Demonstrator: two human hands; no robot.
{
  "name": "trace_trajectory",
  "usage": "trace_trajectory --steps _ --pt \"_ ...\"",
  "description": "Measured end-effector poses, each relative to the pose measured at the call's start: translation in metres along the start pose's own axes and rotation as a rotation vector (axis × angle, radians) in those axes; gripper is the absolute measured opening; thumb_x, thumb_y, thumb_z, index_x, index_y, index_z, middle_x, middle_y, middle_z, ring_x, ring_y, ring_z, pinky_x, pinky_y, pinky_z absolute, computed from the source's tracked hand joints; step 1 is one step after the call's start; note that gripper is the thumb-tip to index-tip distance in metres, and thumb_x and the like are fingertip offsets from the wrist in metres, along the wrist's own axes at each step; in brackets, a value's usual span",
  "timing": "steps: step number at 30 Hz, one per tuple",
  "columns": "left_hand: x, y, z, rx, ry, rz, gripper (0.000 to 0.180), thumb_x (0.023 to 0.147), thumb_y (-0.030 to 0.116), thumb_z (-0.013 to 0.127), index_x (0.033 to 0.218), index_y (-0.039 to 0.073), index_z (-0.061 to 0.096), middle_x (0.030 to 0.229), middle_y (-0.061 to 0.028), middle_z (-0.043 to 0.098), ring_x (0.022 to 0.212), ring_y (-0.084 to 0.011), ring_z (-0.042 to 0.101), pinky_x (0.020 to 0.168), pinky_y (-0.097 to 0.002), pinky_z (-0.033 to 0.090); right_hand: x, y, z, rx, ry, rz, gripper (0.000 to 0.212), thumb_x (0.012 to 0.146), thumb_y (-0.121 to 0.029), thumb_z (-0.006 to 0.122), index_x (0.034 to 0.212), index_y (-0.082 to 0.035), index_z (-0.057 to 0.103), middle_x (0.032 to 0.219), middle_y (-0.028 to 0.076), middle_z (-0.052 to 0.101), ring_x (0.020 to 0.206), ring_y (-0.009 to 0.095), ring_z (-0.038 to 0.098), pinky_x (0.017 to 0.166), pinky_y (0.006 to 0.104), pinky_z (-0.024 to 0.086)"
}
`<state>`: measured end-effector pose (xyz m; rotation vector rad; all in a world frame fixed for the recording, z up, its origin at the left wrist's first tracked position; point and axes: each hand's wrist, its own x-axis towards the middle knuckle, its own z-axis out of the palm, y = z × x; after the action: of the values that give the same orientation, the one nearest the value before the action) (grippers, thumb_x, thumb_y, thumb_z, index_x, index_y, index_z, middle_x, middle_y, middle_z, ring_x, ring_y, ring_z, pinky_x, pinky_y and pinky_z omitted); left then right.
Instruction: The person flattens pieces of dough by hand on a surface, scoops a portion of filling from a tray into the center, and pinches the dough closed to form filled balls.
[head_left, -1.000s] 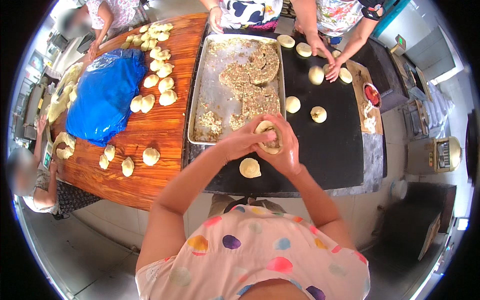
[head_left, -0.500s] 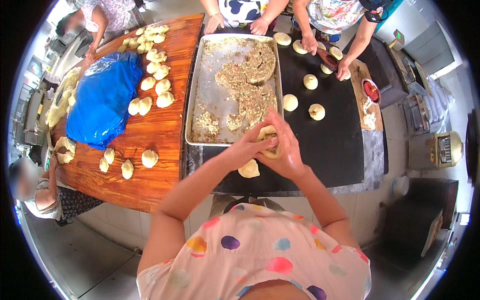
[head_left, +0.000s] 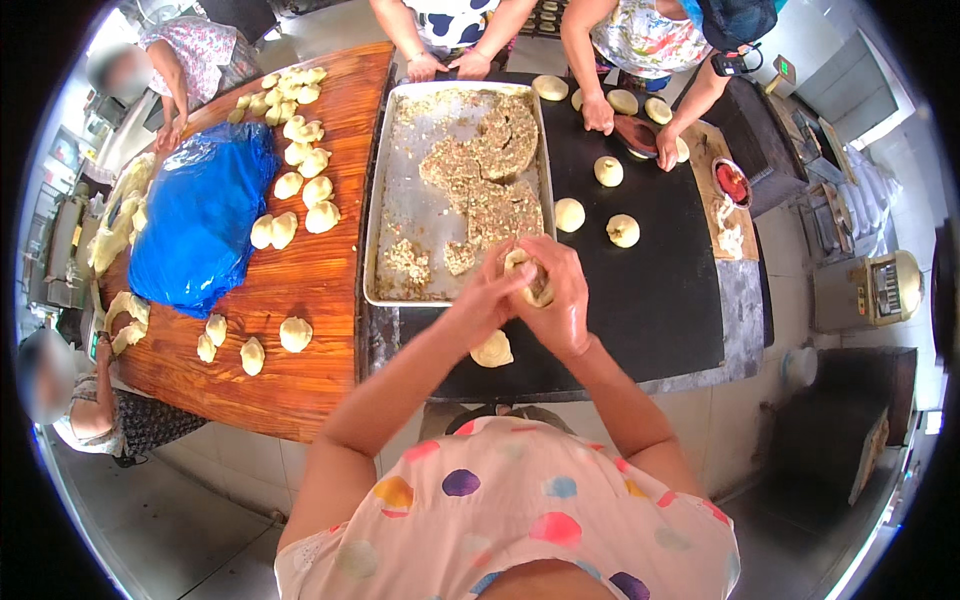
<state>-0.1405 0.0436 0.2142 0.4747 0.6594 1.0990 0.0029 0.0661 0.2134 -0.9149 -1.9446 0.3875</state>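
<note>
Over the near right corner of a large metal tray (head_left: 400,205), my two hands come together around a round of dough (head_left: 541,292) with filling visible in its middle. My left hand (head_left: 486,298) grips its left side, the thumb reaching toward the filling. Curved around the right side is my right hand (head_left: 563,300), its fingers meeting the left ones at the top. Crumbly, greenish-brown filling (head_left: 505,215) lies heaped in the tray's right half. Just below my hands, a loose piece of dough (head_left: 492,350) rests on the black work surface (head_left: 640,320).
Several finished-looking dough rounds (head_left: 622,230) sit right of the tray. Across the table, a co-worker's hands hold a brown flat tool (head_left: 636,134) over one. A red-filled bowl (head_left: 732,184) stands at right. Left, a wooden table (head_left: 310,385) bears dough lumps and a blue plastic bag (head_left: 205,215).
The whole view has shifted slightly. My hands have closed in more tightly around the dough, covering more of it. The co-worker's hands have moved with the brown tool.
</note>
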Motion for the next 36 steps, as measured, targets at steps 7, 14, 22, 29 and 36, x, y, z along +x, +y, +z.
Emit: trace_trajectory --steps 7,14,22,29,36 --pt "-0.006 0.018 -0.006 0.238 -0.183 -0.246 0.048 0.098 0.028 0.058 0.139 0.009 0.040 0.128 -0.0050 0.055 0.115 -0.0156 0.059 0.090 -0.0332 0.053 0.014 -0.008 -0.025 0.190 -0.279 0.008 0.059 0.066 -0.013 0.085 0.120 -0.006 0.061 0.114 0.015 0.065 0.103 0.032 0.063 0.089 0.0401 0.052" --pt "-0.008 -0.008 -0.012 0.599 -0.041 0.134 0.075 0.100 0.063 0.023 0.142 0.002 0.036 0.133 -0.0112 0.049 0.124 -0.0182 0.048 0.103 -0.0337 0.042 0.009 -0.021 -0.003 0.482 -0.007 0.267 0.040 0.075 -0.016 0.080 0.110 -0.001 0.068 0.108 0.015 0.068 0.099 0.030 0.066 0.094 0.0422 0.049" --pt "-0.018 0.039 0.004 0.152 -0.216 -0.111 0.094 0.090 0.076 0.019 0.154 0.008 0.008 0.152 -0.0156 0.029 0.140 -0.0284 0.034 0.112 -0.0438 0.033 0.019 -0.025 -0.015 0.321 -0.120 -0.057 0.033 0.074 -0.007 0.079 0.104 -0.002 0.067 0.105 0.013 0.068 0.102 0.029 0.065 0.096 0.0397 0.049" --pt "-0.004 -0.013 -0.017 -0.419 -0.107 0.011 0.068 0.100 0.060 0.030 0.146 0.010 0.038 0.144 -0.0106 0.045 0.130 -0.0290 0.047 0.109 -0.0463 0.036 0.008 -0.029 0.006 0.470 0.067 0.235 0.025 0.075 0.001 0.075 0.096 -0.003 0.063 0.099 0.010 0.066 0.095 0.023 0.065 0.089 0.0327 0.050" --pt "0.006 -0.016 0.014 -0.321 0.168 0.100 0.065 0.101 0.056 0.034 0.132 0.000 0.050 0.126 -0.0136 0.056 0.119 -0.0248 0.054 0.107 -0.0395 0.040 0.007 -0.026 0.019 0.601 0.126 0.309 0.018 0.081 0.001 0.073 0.088 -0.004 0.056 0.092 0.009 0.064 0.089 0.017 0.061 0.086 0.0311 0.048"
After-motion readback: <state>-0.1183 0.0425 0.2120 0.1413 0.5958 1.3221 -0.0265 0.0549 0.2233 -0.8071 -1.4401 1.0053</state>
